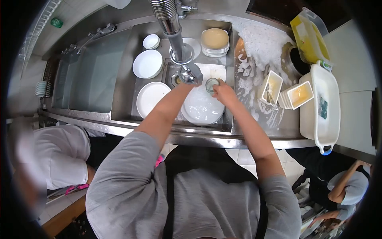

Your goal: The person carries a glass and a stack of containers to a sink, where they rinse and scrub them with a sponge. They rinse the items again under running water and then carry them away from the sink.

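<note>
My left hand [195, 78] is closed around the spray head [184, 55] of a hanging rinse faucet, its fingers partly hidden by the nozzle. Just to the right, my right hand [225, 92] grips a small clear glass [211, 85] by its side. Both hands are over the sink basin. Below them sits a wet, shiny large white plate [203, 109]. A white round plate [152, 99] and a white bowl [147, 63] rest on the left of the basin. Small white bowls [151, 41] and a stack of plates with a tan top [215, 40] stand at the back.
A water-filled basin [97, 71] lies to the left. On the right, the foamy counter [258, 36] carries white rectangular containers [296, 95], a white tub [325, 107] and a yellow container [312, 38]. One person [63, 151] is behind left, another [346, 187] behind right.
</note>
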`<state>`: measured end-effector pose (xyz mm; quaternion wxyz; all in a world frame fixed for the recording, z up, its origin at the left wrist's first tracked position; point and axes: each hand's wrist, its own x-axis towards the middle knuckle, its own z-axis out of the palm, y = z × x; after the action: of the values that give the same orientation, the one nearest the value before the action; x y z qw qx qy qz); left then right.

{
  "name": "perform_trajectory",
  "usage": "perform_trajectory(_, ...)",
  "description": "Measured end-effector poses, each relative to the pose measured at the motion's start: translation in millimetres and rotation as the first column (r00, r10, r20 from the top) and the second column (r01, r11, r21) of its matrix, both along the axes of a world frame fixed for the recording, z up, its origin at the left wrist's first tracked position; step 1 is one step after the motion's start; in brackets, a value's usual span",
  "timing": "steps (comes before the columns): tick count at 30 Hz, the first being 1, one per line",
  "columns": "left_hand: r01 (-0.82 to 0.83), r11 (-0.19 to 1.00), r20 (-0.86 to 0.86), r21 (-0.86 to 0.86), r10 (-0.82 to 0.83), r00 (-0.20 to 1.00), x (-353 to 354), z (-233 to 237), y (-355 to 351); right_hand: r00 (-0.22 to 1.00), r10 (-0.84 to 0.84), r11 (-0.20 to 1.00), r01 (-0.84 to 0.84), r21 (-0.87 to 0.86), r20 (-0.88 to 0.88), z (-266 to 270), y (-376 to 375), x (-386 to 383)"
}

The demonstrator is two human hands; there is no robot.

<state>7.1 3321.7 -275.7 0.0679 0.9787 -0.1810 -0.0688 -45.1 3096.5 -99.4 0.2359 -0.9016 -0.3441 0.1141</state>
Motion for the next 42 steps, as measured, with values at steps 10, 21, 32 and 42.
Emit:
perform_trajectory(10, -0.807, 0.305, -0.761, -0.506, 0.283, 0.584, -102, 152, 28, 0.989, -0.001, 0.988, 0.024, 0.155, -0.148, -58, 72, 13)
perform_trajectory(21, -0.766, -0.593, -0.610, -0.248, -0.519, 0.599, -78, 71, 2, 0.937, 0.017, 0.862, 0.163, 0.480, -0.349, -15, 67, 7)
perform_trajectory(32, -0.731, 0.399, -0.424, -0.554, 0.620, 0.660, -92, 192, 33, 0.010, 0.103, 0.599, 0.798, 0.071, -0.995, -104, 88, 4)
perform_trajectory(42, -0.566, 0.763, 0.333, -0.314, 0.646, 0.686, -118, 250, 58, 0.177, 0.571, 0.369, 0.817, 0.444, -0.801, -79, 160, 24)
